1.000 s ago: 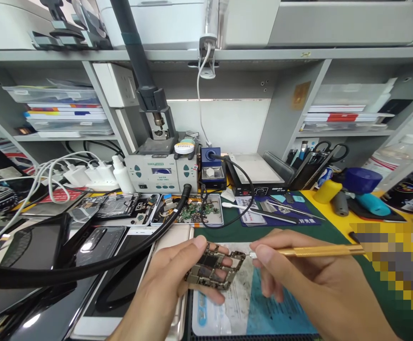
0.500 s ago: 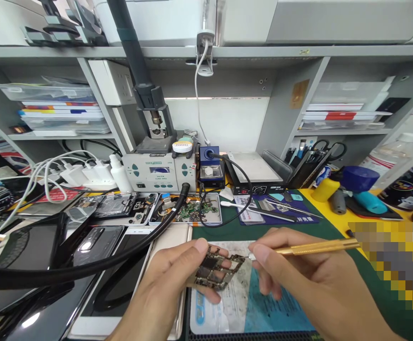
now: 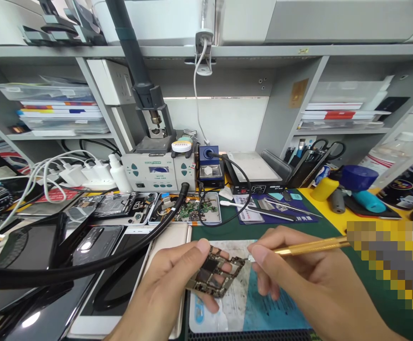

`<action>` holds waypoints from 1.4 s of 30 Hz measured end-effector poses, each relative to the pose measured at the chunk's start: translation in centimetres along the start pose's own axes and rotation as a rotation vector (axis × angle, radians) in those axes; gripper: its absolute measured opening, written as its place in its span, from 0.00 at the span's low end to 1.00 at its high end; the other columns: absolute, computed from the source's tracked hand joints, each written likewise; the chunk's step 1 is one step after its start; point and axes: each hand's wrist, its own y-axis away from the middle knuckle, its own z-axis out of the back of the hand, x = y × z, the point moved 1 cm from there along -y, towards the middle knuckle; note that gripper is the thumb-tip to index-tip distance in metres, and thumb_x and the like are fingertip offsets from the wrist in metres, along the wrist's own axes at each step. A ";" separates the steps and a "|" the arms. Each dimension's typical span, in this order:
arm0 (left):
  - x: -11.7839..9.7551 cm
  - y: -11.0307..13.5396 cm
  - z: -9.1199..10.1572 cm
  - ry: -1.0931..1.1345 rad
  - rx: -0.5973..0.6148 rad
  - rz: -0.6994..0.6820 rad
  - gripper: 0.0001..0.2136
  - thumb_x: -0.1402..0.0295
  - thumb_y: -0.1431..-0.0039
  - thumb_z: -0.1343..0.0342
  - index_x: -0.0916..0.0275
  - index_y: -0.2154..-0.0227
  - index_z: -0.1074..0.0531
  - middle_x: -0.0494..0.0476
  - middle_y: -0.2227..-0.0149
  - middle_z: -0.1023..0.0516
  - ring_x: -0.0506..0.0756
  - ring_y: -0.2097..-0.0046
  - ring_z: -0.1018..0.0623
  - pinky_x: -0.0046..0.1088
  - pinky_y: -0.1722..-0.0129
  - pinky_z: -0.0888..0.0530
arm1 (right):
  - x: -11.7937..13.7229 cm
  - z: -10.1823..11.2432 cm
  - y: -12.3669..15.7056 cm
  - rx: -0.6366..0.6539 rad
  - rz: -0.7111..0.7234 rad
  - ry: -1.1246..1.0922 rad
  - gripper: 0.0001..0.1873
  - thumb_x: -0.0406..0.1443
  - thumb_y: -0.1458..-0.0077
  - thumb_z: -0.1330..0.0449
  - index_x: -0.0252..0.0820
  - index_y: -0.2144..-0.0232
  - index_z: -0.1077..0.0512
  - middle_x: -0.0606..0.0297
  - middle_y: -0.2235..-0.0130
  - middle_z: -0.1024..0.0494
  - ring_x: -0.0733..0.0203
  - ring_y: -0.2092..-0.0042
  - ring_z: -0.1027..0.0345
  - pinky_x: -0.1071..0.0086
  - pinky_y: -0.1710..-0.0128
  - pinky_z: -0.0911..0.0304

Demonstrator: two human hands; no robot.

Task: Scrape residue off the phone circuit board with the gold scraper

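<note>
My left hand (image 3: 163,293) grips a small phone circuit board (image 3: 216,272), thumb on its upper edge and fingers underneath, tilted above a stained white and blue pad (image 3: 243,303). My right hand (image 3: 298,279) pinches a gold-handled tool (image 3: 309,246) like a pen. Its tip sits at the board's upper right corner, and the handle runs off to the right.
Several phones and screens (image 3: 96,246) lie at the left under a thick black hose (image 3: 85,270). Behind stand a hot-air station (image 3: 160,170), a parts tray (image 3: 187,210), a black heating plate (image 3: 256,175), tweezers (image 3: 280,210), chargers and shelves. A blurred patch covers the right.
Both hands, the board and the tool stay in nearly the same pose. The view has shifted slightly, and the tool handle is angled a little more upward.
</note>
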 end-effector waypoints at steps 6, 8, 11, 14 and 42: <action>0.2 0.1 0.0 -0.046 0.039 -0.010 0.21 0.49 0.40 0.42 0.64 0.66 0.15 0.60 0.69 0.19 0.55 0.68 0.24 0.26 0.71 0.25 | -0.7 0.8 -0.2 0.080 0.081 0.072 0.15 0.46 0.36 0.40 0.46 0.70 0.27 0.71 0.77 0.27 0.66 0.75 0.35 0.75 0.76 0.39; 0.2 0.1 -0.1 -0.060 0.042 -0.008 0.21 0.48 0.41 0.41 0.63 0.67 0.15 0.60 0.68 0.19 0.54 0.68 0.25 0.25 0.71 0.25 | -0.7 0.9 -0.2 0.081 0.090 0.108 0.14 0.46 0.35 0.41 0.46 0.70 0.27 0.71 0.77 0.28 0.66 0.75 0.35 0.74 0.76 0.39; 0.2 0.2 -0.1 -0.101 0.054 -0.042 0.22 0.49 0.40 0.43 0.63 0.69 0.16 0.58 0.70 0.21 0.53 0.70 0.27 0.23 0.72 0.26 | -0.6 1.0 -0.1 0.078 0.126 0.193 0.15 0.46 0.34 0.42 0.47 0.71 0.27 0.70 0.76 0.28 0.64 0.74 0.36 0.72 0.75 0.40; 0.2 0.1 -0.1 -0.143 0.063 -0.048 0.23 0.48 0.38 0.45 0.63 0.71 0.17 0.57 0.71 0.23 0.52 0.69 0.28 0.23 0.72 0.26 | -0.4 0.8 0.0 0.071 0.181 0.257 0.14 0.44 0.34 0.43 0.47 0.71 0.28 0.70 0.76 0.28 0.64 0.74 0.35 0.71 0.75 0.39; 0.3 -0.5 0.3 0.104 0.075 0.081 0.22 0.53 0.37 0.44 0.69 0.66 0.17 0.67 0.62 0.18 0.57 0.69 0.23 0.30 0.76 0.21 | 0.0 0.3 -0.6 0.068 -0.078 -0.081 0.18 0.50 0.40 0.36 0.43 0.72 0.28 0.70 0.76 0.26 0.67 0.74 0.31 0.76 0.75 0.38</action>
